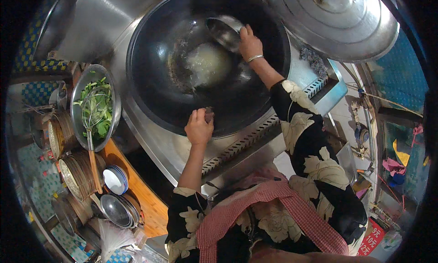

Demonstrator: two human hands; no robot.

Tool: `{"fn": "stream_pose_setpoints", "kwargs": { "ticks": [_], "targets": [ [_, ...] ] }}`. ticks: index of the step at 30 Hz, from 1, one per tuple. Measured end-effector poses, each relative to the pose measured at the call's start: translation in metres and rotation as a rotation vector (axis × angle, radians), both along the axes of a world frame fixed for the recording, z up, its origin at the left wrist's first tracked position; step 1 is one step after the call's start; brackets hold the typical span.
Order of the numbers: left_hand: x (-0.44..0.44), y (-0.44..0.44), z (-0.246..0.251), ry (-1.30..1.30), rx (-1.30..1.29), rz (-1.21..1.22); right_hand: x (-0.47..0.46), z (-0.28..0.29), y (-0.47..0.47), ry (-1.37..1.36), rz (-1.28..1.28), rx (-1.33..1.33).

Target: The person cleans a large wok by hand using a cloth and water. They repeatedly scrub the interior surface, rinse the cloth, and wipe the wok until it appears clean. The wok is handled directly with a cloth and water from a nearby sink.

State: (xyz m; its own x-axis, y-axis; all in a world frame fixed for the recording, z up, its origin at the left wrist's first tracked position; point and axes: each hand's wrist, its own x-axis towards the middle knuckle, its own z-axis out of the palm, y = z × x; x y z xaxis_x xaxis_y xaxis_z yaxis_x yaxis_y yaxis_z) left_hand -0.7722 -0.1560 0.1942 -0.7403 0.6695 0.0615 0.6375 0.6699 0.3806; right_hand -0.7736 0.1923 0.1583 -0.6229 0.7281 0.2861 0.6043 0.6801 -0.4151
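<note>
A large black wok (150,102) is set into a stainless-steel stove, with a little cloudy liquid (208,62) pooled at its bottom. My right hand (250,42) grips the rim of a shallow metal bowl (230,30), tilted inside the far right part of the wok. At the wok's near side, my left hand (199,126) holds a small brown pad (208,115), perhaps a scrubber, against or just above the wall. The fingers hide part of it, and I cannot tell its material.
Left of the stove, a steel basin (117,122) holds leafy greens (102,115) with a wire skimmer (91,109) across it. Stacked bowls (115,179) and steamer baskets (73,180) stand nearby. A big metal lid (356,30) lies at upper right, overhanging the stove's edge.
</note>
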Motion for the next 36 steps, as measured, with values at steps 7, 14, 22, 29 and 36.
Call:
{"fn": "stream_pose_setpoints", "kwargs": {
  "ticks": [7, 14, 22, 29, 36],
  "targets": [
    [0.001, 0.006, 0.002, 0.008, 0.032, -0.034, -0.02, -0.048, -0.033, 0.167, 0.169, -0.011],
    [0.001, 0.006, 0.003, -0.037, 0.034, -0.054, -0.004, -0.06, -0.104, 0.025, -0.153, -0.78],
    [0.001, 0.0, -0.003, 0.083, 0.085, -0.084, 0.124, 0.031, -0.109, 0.391, -0.015, -0.852],
    [0.007, 0.003, 0.003, 0.152, 0.077, -0.101, 0.356, 0.072, -0.132, 0.822, -0.231, -1.028],
    [0.006, 0.003, 0.003, 0.111, -0.038, -0.062, 0.649, 0.036, -0.218, 0.892, -1.007, -1.23]
  ]
}}
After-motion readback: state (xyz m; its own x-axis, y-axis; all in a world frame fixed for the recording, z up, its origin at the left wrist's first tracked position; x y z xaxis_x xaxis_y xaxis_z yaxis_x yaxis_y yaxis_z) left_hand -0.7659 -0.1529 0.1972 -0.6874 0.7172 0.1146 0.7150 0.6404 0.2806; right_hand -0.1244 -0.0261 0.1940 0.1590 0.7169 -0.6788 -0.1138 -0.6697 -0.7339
